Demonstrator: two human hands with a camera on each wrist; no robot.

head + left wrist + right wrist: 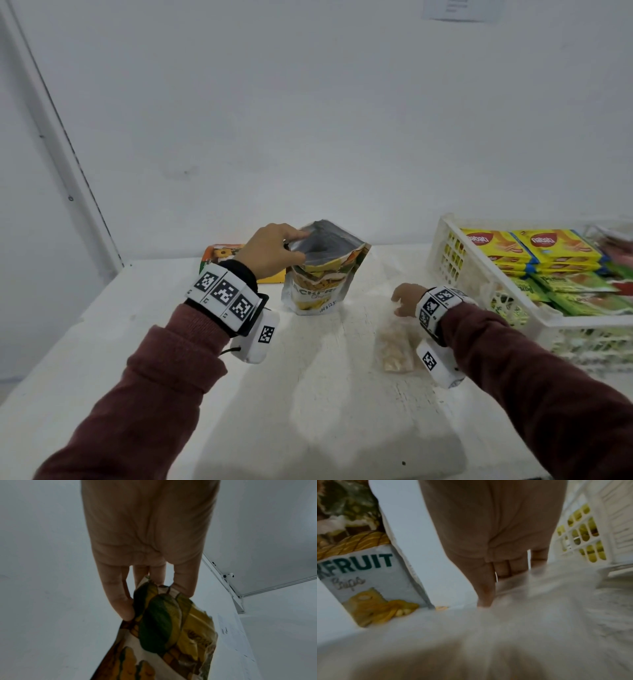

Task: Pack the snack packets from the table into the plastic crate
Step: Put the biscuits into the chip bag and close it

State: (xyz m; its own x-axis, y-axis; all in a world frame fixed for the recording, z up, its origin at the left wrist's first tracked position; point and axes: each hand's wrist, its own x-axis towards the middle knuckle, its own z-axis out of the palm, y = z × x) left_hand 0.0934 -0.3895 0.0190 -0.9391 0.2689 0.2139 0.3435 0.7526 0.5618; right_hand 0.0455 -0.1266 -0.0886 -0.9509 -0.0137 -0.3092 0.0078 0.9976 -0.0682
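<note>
A jackfruit chips pouch (pixel 320 277) stands upright at the back middle of the white table (pixel 308 394). My left hand (pixel 301 245) pinches its silver top edge; in the left wrist view the left hand (pixel 154 597) has thumb and fingers on either side of the pouch (pixel 171 628). A clear packet of pale snacks (pixel 394 346) lies flat to the right. My right hand (pixel 397 303) grips its far end, fingers curled down. In the blurred right wrist view the right hand (pixel 498 585) presses into the clear packet (pixel 505 628), with the pouch (pixel 368 581) on the left.
A white plastic crate (pixel 455 260) stands at the right, holding yellow wafer packs (pixel 496 245) and green packets (pixel 582 291); the crate's lattice wall (pixel 583 540) is near my right hand. An orange-yellow box (pixel 219 255) lies behind my left wrist against the wall.
</note>
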